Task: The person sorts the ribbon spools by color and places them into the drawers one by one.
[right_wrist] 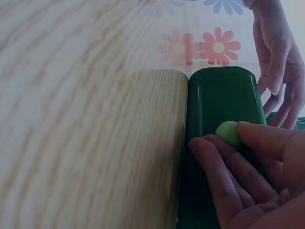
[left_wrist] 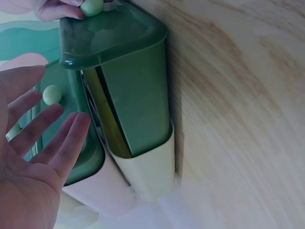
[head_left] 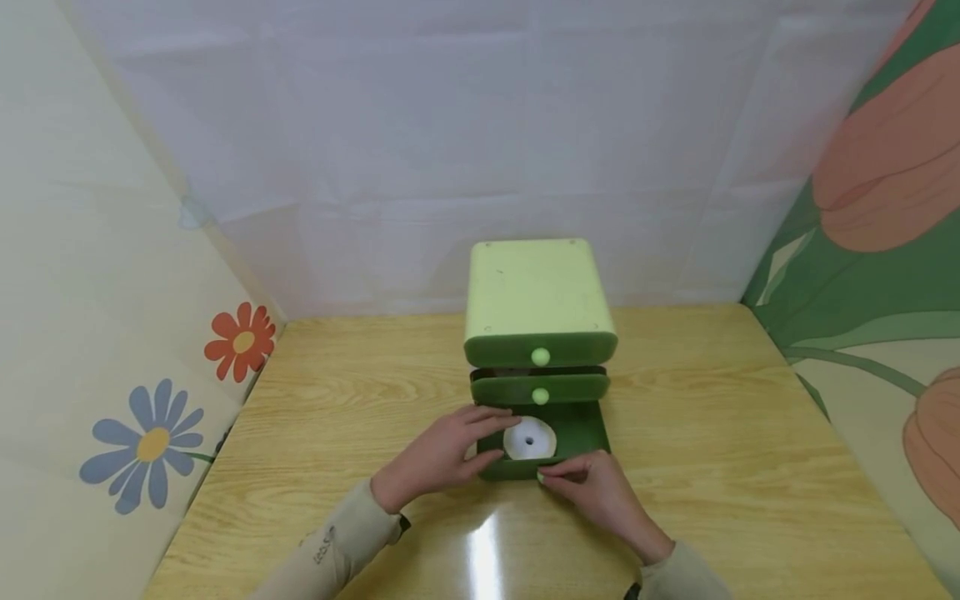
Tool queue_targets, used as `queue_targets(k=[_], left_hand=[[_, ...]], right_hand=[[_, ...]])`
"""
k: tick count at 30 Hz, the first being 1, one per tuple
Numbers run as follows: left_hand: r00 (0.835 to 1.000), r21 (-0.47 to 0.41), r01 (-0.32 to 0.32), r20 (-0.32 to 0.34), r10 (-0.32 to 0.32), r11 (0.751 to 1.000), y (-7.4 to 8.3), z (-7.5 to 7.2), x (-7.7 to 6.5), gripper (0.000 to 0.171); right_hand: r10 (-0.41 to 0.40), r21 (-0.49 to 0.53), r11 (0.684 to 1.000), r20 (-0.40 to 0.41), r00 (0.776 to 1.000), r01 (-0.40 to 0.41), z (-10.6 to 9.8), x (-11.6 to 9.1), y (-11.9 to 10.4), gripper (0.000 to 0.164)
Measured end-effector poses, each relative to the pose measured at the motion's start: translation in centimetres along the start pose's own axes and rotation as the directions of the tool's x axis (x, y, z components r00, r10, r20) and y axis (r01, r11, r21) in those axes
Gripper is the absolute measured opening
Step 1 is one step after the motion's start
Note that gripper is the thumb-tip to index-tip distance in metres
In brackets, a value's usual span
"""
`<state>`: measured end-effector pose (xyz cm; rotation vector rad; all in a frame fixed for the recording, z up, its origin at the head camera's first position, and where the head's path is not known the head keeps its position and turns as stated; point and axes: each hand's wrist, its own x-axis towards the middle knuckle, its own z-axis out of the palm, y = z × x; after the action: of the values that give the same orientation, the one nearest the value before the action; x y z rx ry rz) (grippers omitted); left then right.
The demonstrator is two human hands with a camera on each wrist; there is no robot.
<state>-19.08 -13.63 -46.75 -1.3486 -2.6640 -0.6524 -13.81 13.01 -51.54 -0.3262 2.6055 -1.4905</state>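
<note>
The bottom drawer (head_left: 585, 425) of a small green chest is pulled out. In it lies a round white disc (head_left: 519, 446) with a dark hole at its centre; I cannot tell its kind. My right hand (head_left: 596, 492) pinches the drawer's light green knob (right_wrist: 228, 132) between thumb and fingers, plainly seen in the right wrist view. Over the drawer's left side, my left hand (head_left: 450, 450) spreads its loosely extended fingers beside the disc. The head view does not settle whether they touch it. In the left wrist view these fingers (left_wrist: 71, 148) enclose nothing.
Above stand a slightly opened middle drawer (head_left: 495, 389) and a shut top drawer (head_left: 495, 349), each with a round knob. The chest's pale green top (head_left: 536, 283) is near the white back sheet (head_left: 375, 150). Wooden tabletop (head_left: 720, 433) extends on both sides, between flower-printed side panels.
</note>
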Motion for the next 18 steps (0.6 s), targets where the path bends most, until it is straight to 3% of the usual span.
queue_targets(k=[13,18], left_hand=[[0.989,0.038,-0.099,-0.107,0.102,0.994,-0.1,-0.9,0.3,0.055],[0.962,0.112,-0.173,-0.194,0.192,0.979,-0.2,-1.7,1.0,0.054]], right_hand=[[0.003,0.019,1.000,0.012,1.000,-0.004,-0.1,0.0,-0.1,0.007],[0.004,0.021,1.000,0.010,1.000,-0.004,-0.1,0.0,-0.1,0.008]])
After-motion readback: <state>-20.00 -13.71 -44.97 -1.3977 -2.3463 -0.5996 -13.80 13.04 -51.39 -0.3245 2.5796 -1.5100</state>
